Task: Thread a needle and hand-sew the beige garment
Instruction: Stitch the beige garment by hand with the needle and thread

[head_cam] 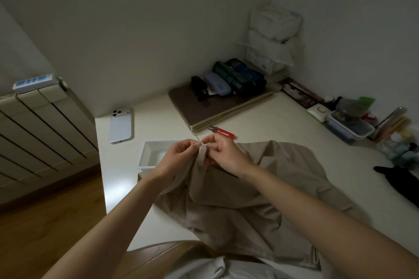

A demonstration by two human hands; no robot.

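My left hand (179, 154) and right hand (224, 154) both pinch a raised fold of the beige garment (238, 199), which sprawls over the white table (118, 188) and off its near edge; the needle (198, 139) pokes up between them, near the red snips (223, 134)

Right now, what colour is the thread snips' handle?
Red; the thread snips show best in the head view.

- The left forearm (127, 210) and right forearm (317, 206) are bare all the way to the near edge.
- The left hand (179, 154) and right hand (226, 154) are bare.
- Pale, creased whitish-grey cloth (217, 267) is worn over the lap, nearest; which kind of clothing it is cannot be told.
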